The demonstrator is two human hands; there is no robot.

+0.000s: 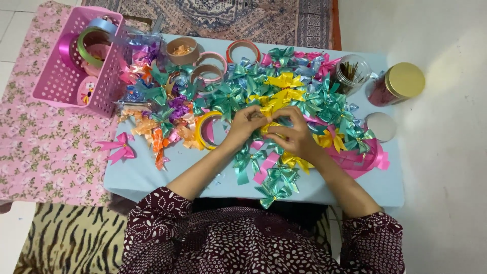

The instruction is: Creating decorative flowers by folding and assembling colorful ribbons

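Yellow ribbon bow (270,125) pinched between left hand (247,124) and right hand (294,136), fingers closed on it, above pale blue tabletop (142,172) heaped with teal bows (274,190), near pink basket (61,83).

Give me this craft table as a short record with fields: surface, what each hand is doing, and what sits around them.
Surface: small light-blue table, covered with many ribbon bows
Left hand: pinching a yellow ribbon piece at mid-table
Right hand: pinching the same yellow piece from the other side
Bows nearby: teal bows at the front edge, yellow bows behind the hands
Left of table: pink basket holding ribbon rolls
Right of table: gold-lidded jar, clear jar
Beside left hand: yellow tape roll
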